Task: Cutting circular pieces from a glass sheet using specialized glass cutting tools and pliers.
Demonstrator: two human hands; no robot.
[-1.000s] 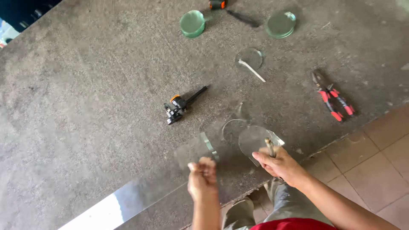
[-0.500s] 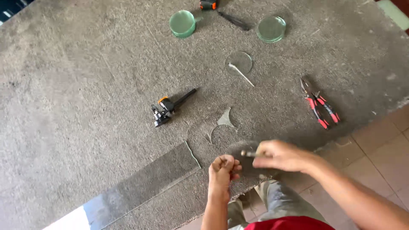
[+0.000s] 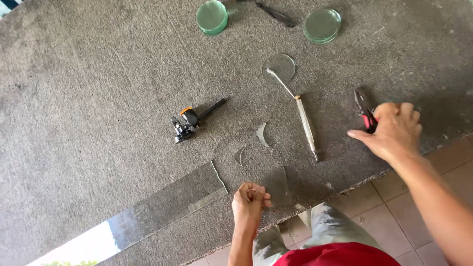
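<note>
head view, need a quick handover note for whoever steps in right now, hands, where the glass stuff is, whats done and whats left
Left hand: closed in a fist at the near table edge, gripping the edge of a cut glass piece.
Right hand: open, reaching onto the red-handled pliers; grip not yet closed.
Glass cutter pen lies loose mid-table; circle cutter tool to its left.
Done: two stacks of glass discs at the far side, one single disc, curved offcuts.
Left: the long glass strip appears uncut beyond its curved end.

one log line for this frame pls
left hand: pinching glass piece at table edge | right hand: on pliers | glass cutter: lying between hands
</note>
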